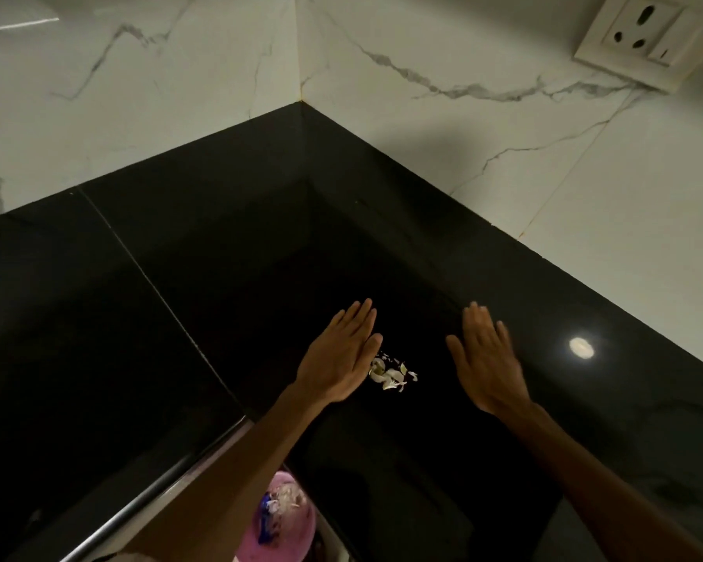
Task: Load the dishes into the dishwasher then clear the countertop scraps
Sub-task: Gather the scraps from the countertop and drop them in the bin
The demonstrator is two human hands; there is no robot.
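A small pile of pale scraps, like peel bits, lies on the glossy black countertop near its corner. My left hand is flat with straight fingers, its thumb side right beside the scraps on their left. My right hand is also flat and open, a short way to the right of the pile, slightly blurred. Neither hand holds anything. A pink bin with scraps and a blue wrapper inside sits below the counter's front edge, partly hidden by my left forearm.
White marble-look wall tiles meet in a corner behind the counter. A wall socket sits at the upper right. A metal edge strip runs along the counter's front at lower left. A ceiling light reflects on the counter.
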